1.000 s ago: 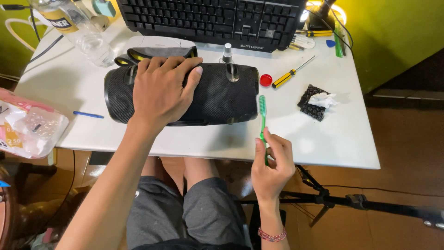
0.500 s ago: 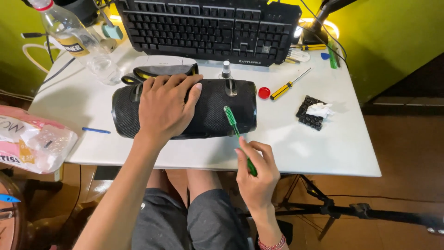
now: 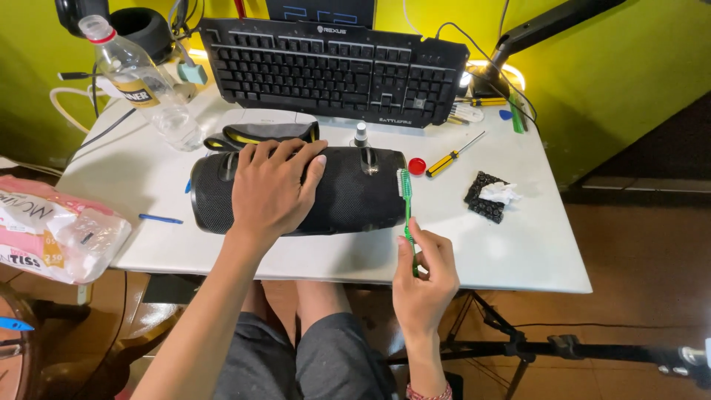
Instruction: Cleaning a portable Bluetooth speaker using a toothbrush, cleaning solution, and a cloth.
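Now, from the head camera: two hands at a black cylindrical speaker (image 3: 296,191) lying on its side on the white table (image 3: 518,252).

Seen from above, the left hand (image 3: 272,189) lies flat on top of the speaker, fingers spread and open, gripping nothing. The right hand (image 3: 428,270) has its fingers closed around the handle of a green toothbrush (image 3: 406,211), whose bristled head sits against the speaker's right end. Behind the speaker stand a small bottle (image 3: 361,134) and a black keyboard (image 3: 333,70); a red cap (image 3: 417,166) and a yellow screwdriver (image 3: 453,155) lie just to the right.
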